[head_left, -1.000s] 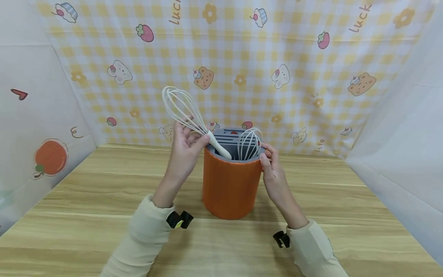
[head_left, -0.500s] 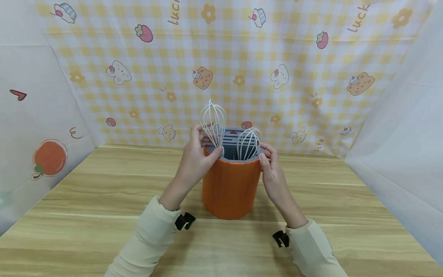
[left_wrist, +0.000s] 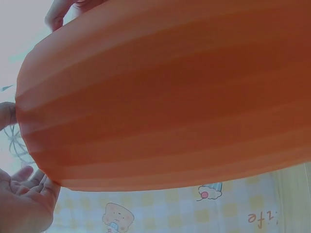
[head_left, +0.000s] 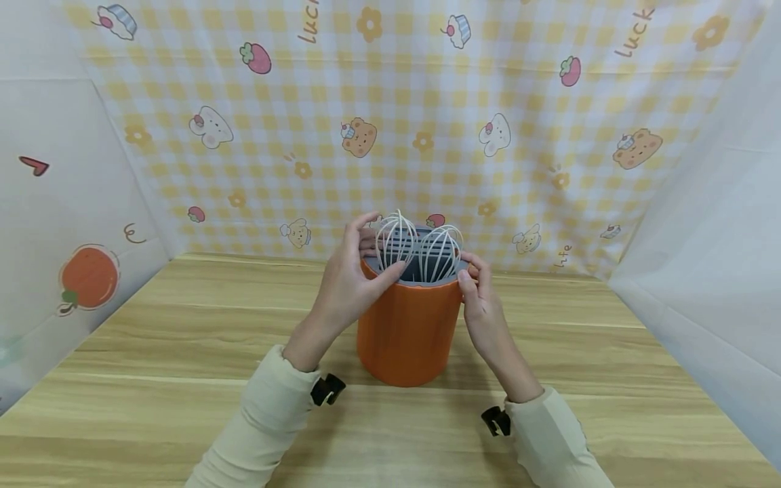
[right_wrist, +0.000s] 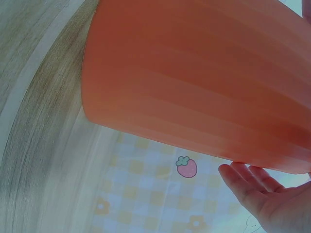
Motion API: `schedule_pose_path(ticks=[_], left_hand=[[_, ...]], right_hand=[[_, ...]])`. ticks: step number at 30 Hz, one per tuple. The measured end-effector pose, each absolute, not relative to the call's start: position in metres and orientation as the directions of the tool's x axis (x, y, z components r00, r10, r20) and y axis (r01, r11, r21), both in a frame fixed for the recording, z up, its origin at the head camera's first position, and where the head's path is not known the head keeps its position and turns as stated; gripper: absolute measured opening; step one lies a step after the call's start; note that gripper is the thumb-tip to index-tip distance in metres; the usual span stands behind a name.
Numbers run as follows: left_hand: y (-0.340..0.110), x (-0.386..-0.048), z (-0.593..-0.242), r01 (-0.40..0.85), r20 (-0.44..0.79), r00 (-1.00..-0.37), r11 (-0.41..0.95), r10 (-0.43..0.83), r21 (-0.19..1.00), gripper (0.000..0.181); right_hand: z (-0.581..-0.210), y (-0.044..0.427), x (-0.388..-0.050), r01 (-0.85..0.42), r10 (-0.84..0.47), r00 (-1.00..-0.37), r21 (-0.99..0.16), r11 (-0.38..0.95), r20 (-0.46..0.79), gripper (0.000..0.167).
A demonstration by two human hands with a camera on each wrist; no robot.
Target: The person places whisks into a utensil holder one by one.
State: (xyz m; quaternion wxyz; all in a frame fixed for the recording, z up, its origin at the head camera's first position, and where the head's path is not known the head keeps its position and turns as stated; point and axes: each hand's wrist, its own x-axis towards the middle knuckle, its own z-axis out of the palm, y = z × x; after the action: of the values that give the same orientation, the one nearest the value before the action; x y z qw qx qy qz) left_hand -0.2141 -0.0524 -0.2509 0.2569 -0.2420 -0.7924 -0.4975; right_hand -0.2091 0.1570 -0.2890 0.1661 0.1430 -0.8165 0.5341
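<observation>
An orange utensil holder with a grey slotted top stands upright on the table. Two whisks have their handles down inside it: one on the left, one on the right, with only their wire heads showing. My left hand is at the left rim, its fingers spread around the left whisk's head and the thumb across the front of the wires. My right hand grips the right rim, thumb in front. The holder's orange wall fills most of the left wrist view and much of the right wrist view.
A wooden-look table lies beneath the holder. Behind it hangs a yellow checked curtain with cartoon prints. White sheets close in the left and right sides.
The left whisk, tilted above the holder in my left hand a second ago, has swung upright and gone down inside. My left fingers have loosened around its head. My right hand stays put.
</observation>
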Motion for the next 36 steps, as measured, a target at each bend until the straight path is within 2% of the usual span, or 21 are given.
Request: schedule_pose_path(ticks=[6,11,19,28,33,36], left_hand=[[-0.054,-0.214,-0.251,0.683,0.680,-0.708,0.427,0.190,0.592,0.063],[-0.055,-0.213,-0.250,0.681,0.668,-0.713,0.437,0.213,0.588,0.054],[-0.057,-0.212,-0.248,0.675,0.649,-0.723,0.439,0.236,0.593,0.054],[-0.065,-0.206,-0.241,0.682,0.609,-0.729,0.405,0.313,0.609,0.057],[-0.075,-0.198,-0.230,0.664,0.605,-0.741,0.453,0.293,0.594,0.053],[-0.081,-0.194,-0.223,0.680,0.652,-0.713,0.478,0.256,0.556,0.048]], right_hand=[[-0.289,0.157,-0.210,-0.412,-0.050,-0.902,-0.821,0.395,0.428,0.038],[-0.289,0.157,-0.210,-0.415,-0.048,-0.901,-0.824,0.386,0.431,0.037],[-0.289,0.157,-0.210,-0.416,-0.059,-0.902,-0.823,0.387,0.428,0.038],[-0.282,0.167,-0.207,-0.421,-0.132,-0.903,-0.785,0.455,0.408,0.041],[-0.273,0.175,-0.205,-0.462,-0.136,-0.877,-0.729,0.505,0.461,0.044],[-0.267,0.180,-0.204,-0.508,-0.139,-0.844,-0.690,0.515,0.518,0.045]])
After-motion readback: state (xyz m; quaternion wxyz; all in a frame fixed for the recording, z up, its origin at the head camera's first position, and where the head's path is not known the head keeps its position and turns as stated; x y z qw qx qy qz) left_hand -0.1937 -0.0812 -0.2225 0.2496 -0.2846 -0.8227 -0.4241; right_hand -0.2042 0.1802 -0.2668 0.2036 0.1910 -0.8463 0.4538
